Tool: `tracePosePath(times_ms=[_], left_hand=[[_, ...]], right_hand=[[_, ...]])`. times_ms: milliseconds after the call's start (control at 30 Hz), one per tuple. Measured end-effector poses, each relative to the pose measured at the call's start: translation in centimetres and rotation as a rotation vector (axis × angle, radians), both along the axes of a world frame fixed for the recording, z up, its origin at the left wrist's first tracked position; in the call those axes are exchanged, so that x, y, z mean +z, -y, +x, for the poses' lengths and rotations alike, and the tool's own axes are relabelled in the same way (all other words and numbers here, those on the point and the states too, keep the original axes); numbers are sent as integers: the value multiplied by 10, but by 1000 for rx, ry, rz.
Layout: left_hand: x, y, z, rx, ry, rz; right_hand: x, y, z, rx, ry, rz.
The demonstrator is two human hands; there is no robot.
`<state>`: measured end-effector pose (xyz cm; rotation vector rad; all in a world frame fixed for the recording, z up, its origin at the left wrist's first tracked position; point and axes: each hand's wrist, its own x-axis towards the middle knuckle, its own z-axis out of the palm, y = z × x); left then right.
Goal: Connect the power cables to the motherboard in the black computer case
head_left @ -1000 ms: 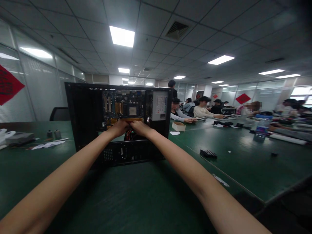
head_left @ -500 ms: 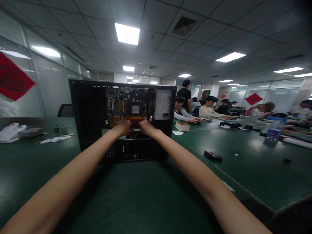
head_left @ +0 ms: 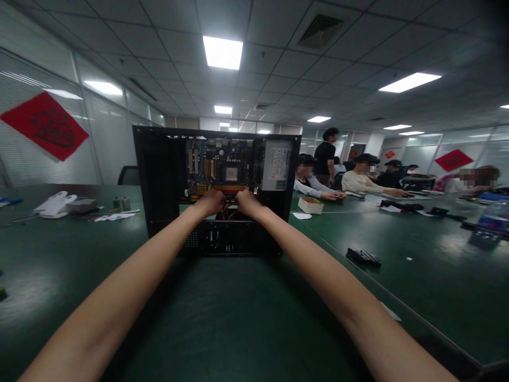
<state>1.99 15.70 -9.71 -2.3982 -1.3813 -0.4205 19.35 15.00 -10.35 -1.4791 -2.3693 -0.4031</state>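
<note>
An open black computer case [head_left: 217, 132] stands upright on the green table, its inside facing me. Within it are a motherboard [head_left: 238, 154], a bare square processor area [head_left: 231, 173] and a labelled power supply [head_left: 275, 162] at upper right. Both my hands reach to the lower edge of the board, fingers bent closed. My left hand [head_left: 212, 201] and my right hand [head_left: 248, 201] sit at opposite ends of a narrow orange-red strip, apparently a RAM stick [head_left: 229, 188] at the memory slots. My fingertips are mostly hidden. Red and dark cables [head_left: 226, 211] hang between the hands.
To the left lie a white plastic bag [head_left: 55, 204], a grey box [head_left: 81, 204] and paper [head_left: 115, 217]. On the right are a small open box [head_left: 310, 205], a black part [head_left: 363, 257] and a bottle [head_left: 491, 220]. Several people sit along the far side.
My view has turned slightly left, so the case and room appear shifted right. Both hands stay at the same place on the board.
</note>
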Motion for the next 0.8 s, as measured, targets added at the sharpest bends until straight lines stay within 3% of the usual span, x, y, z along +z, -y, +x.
tracePosePath(times_ms=[800], left_hand=[[2,2,3,20,-10,-4]], right_hand=[[1,3,0,-27,-76,-22]])
